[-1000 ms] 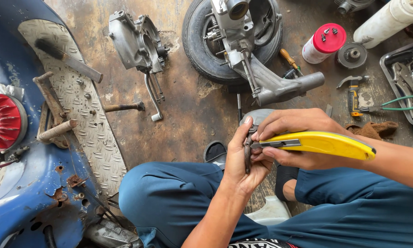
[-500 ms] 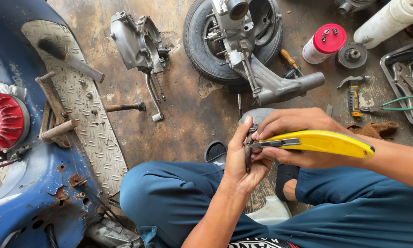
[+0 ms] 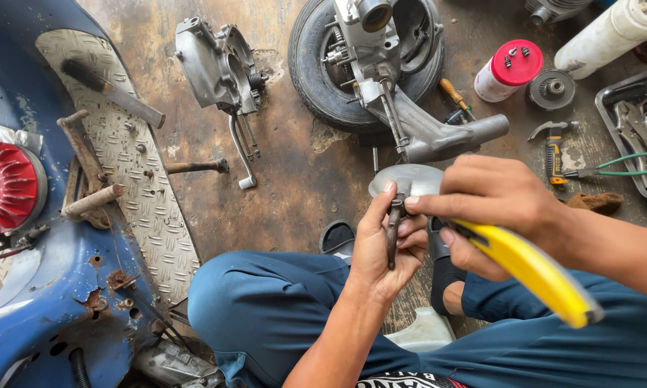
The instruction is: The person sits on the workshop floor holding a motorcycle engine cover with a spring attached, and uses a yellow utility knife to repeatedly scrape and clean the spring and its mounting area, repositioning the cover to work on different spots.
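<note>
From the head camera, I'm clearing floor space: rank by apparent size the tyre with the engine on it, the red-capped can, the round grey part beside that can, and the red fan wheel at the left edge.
1. tyre
2. red fan wheel, partly cut off
3. red-capped can
4. round grey part

Head camera looks steeply down, close.

Tool's working end behind fingers

Open floor: I find passage between engine cover and my knee. Blocked ahead: wheel-and-engine assembly. Blocked right: tool tray.
</note>
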